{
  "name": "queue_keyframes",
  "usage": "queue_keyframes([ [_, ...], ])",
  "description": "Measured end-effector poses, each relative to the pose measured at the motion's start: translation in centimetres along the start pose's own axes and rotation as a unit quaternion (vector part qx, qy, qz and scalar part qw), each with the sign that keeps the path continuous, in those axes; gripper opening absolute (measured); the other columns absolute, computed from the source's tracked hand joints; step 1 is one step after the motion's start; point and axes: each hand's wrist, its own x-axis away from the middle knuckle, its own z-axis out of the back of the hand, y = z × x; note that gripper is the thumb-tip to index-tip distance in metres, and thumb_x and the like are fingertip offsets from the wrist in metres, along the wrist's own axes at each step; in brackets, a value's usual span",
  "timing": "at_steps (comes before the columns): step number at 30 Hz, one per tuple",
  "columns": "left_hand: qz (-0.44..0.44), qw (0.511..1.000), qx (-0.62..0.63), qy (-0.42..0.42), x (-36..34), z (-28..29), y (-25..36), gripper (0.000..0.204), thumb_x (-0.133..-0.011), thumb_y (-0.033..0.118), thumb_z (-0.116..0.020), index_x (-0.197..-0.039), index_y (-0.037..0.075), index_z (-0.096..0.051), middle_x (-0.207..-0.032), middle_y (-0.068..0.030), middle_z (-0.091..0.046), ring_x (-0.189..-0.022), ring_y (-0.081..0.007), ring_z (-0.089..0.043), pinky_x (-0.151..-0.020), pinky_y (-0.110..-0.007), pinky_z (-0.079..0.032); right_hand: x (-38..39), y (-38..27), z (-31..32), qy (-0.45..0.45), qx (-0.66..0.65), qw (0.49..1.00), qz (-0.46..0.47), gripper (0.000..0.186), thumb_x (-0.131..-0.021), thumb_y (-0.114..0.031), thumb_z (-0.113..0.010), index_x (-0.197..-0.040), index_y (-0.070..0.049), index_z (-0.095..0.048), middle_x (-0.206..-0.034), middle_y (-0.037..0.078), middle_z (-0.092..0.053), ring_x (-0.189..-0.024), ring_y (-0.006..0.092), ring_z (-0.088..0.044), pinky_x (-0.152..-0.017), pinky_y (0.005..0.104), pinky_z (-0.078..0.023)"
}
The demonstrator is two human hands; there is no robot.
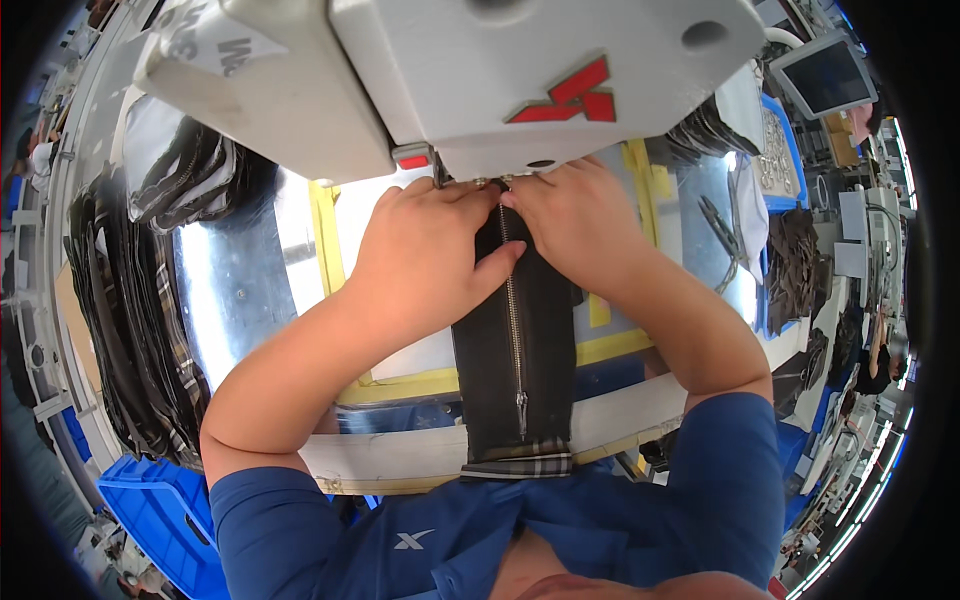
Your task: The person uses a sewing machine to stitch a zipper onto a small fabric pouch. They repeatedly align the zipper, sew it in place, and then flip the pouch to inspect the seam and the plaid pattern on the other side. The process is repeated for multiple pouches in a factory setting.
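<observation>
A dark fabric piece (487, 350) with a metal zipper (515, 330) down its middle runs from beneath the sewing machine (470, 90) toward my body. The zipper's slider (521, 402) sits near the close end, where a plaid band (518, 462) shows. My left hand (425, 245) lies on the fabric's left side, fingers bent at the machine's needle area and thumb beside the zipper teeth. From the other side, my right hand (575, 215) grips the far end, thumb against the zipper. The machine head partly hides both hands' fingertips.
Stacked dark garment pieces (130, 330) lie at the left, with more folded pieces (185, 170) behind. Scissors (725, 235) rest on the right. Yellow tape (410, 385) frames the work plate. Blue bins (165, 515) stand around, and a screen (825, 75) is at the back right.
</observation>
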Motion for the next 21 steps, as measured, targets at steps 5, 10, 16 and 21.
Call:
queue_keyframes([
  [5, 0.007, 1.0, 0.003, -0.005, -0.2, 0.0, -0.1, 0.047, -0.085, 0.03, -0.083, -0.118, -0.003, -0.076, -0.114, -0.0168, -0.079, -0.099, -0.0373, -0.074, -0.092, -0.045, -0.058, -0.1, 0.0, -0.2, 0.012, 0.01, 1.0, 0.012, 0.017, -0.087, -0.012, -0.065, -0.101, -0.006, -0.073, -0.099, 0.008, -0.072, -0.096, 0.0278, -0.072, -0.087, 0.0436, -0.054],
  [10, -0.04, 0.998, 0.003, 0.054, -0.1, -1.2, -0.8, 0.045, -0.085, 0.033, -0.082, -0.115, 0.0, -0.077, -0.1, -0.0114, -0.079, -0.088, -0.0321, -0.073, -0.076, -0.043, -0.055, 0.1, 0.0, 0.3, -0.035, 0.011, 0.999, -0.008, 0.016, -0.086, -0.013, -0.066, -0.099, -0.006, -0.074, -0.098, 0.008, -0.072, -0.095, 0.0273, -0.072, -0.086, 0.0425, -0.054],
  [16, 0.01, 0.999, -0.027, -0.013, -0.2, 0.0, 0.1, 0.045, -0.085, 0.029, -0.083, -0.117, -0.001, -0.076, -0.111, -0.0155, -0.079, -0.097, -0.035, -0.073, -0.088, -0.044, -0.058, -0.2, -0.5, 0.0, -0.018, 0.011, 1.0, 0.008, 0.015, -0.084, -0.012, -0.067, -0.096, -0.005, -0.073, -0.096, 0.007, -0.072, -0.095, 0.0273, -0.071, -0.085, 0.0422, -0.055],
  [21, 0.005, 0.998, -0.068, -0.013, 0.2, 0.1, 0.4, 0.05, -0.084, 0.031, -0.083, -0.121, -0.001, -0.075, -0.114, -0.0142, -0.078, -0.1, -0.0331, -0.073, -0.088, -0.044, -0.057, -0.2, -0.7, 0.0, -0.04, 0.014, 0.999, 0.001, 0.016, -0.083, -0.012, -0.067, -0.096, -0.004, -0.072, -0.096, 0.007, -0.072, -0.096, 0.0274, -0.071, -0.085, 0.0419, -0.056],
])
